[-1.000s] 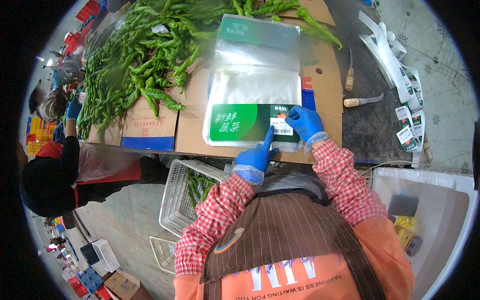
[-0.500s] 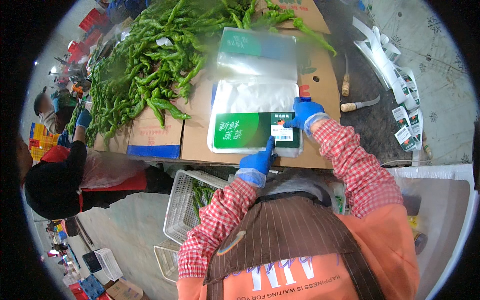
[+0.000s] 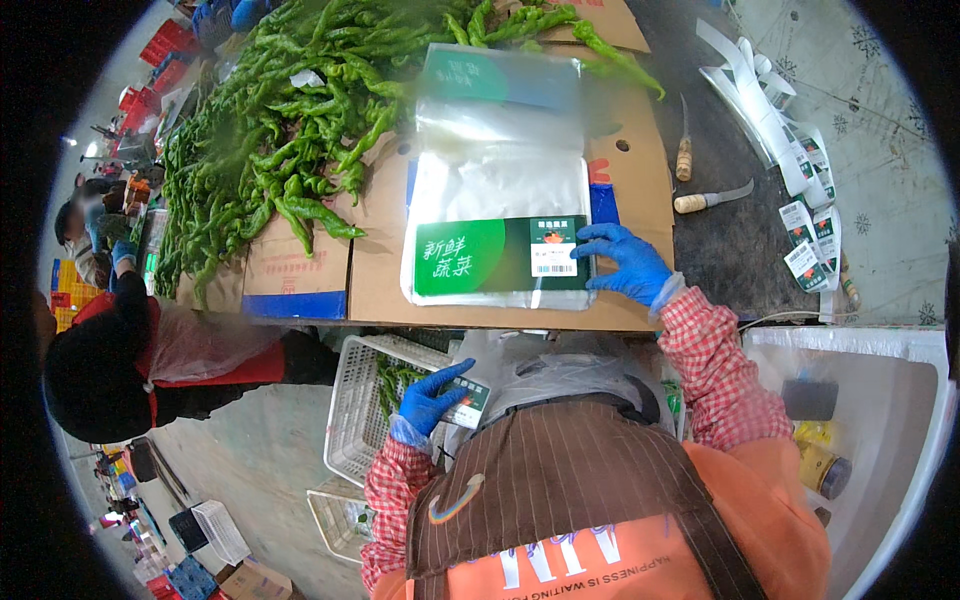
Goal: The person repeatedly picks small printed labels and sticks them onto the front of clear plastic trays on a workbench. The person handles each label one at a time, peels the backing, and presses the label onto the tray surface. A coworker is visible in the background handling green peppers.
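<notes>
A stack of clear plastic bags [image 3: 470, 185] with green printed bands lies on the cardboard, bearing a label sticker [image 3: 553, 258] near its lower right. My right hand [image 3: 625, 262], blue-gloved, rests at the stack's right edge with fingers apart. My left hand [image 3: 430, 398], also blue-gloved, is down below the table edge, closed on a label piece [image 3: 470, 402] with white and dark green printing. A heap of long green peppers [image 3: 300, 120] spreads over the cardboard at upper left.
Two wooden-handled knives [image 3: 692, 204] lie by label strips [image 3: 812, 245] at right. A white crate [image 3: 345, 430] of peppers stands below the table, a foam box [image 3: 880, 420] at lower right. A co-worker [image 3: 120, 370] in black and red is at left, another [image 3: 80, 230] behind.
My left hand has left the bag stack and moved down below the table edge, now with a label. My right hand has shifted slightly on the stack, its fingers spread.
</notes>
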The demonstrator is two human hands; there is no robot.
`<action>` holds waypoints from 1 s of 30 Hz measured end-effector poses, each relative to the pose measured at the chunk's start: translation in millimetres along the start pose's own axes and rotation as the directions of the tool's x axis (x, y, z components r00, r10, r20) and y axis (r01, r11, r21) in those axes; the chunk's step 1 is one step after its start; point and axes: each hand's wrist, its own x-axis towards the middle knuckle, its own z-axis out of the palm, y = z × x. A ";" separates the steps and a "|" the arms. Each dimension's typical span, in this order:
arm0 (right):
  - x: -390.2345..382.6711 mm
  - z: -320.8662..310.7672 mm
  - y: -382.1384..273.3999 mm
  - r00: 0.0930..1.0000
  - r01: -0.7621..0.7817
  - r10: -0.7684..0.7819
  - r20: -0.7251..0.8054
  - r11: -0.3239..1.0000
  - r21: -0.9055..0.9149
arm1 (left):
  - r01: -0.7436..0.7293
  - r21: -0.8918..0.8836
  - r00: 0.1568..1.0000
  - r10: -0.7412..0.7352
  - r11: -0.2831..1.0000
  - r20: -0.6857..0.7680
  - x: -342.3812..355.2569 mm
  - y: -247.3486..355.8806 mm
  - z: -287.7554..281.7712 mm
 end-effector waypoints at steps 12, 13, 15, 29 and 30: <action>41.4 -12.5 8.8 0.958 -0.202 0.138 0.253 0.948 0.245 | 0.023 -0.072 0.987 -0.034 0.997 -0.159 -22.3 -11.7 4.9; 46.5 -17.0 7.6 0.910 -0.342 0.242 0.336 0.897 0.281 | 0.005 -0.033 0.984 -0.011 0.999 -0.178 -24.4 -11.6 3.8; 64.3 -24.1 8.9 0.873 -0.440 0.290 0.393 0.816 0.376 | -0.007 -0.054 0.974 -0.006 0.999 -0.226 -29.3 -10.2 2.6; 101.6 -20.2 -66.6 0.991 0.033 -0.121 0.055 0.622 0.783 | -0.418 -0.199 0.733 0.200 0.886 -0.650 -19.5 71.6 21.0; 77.1 -2.4 -92.1 0.957 -0.114 -0.126 0.260 0.662 0.740 | -0.446 -0.291 0.749 0.175 0.847 -0.639 -15.5 76.1 26.7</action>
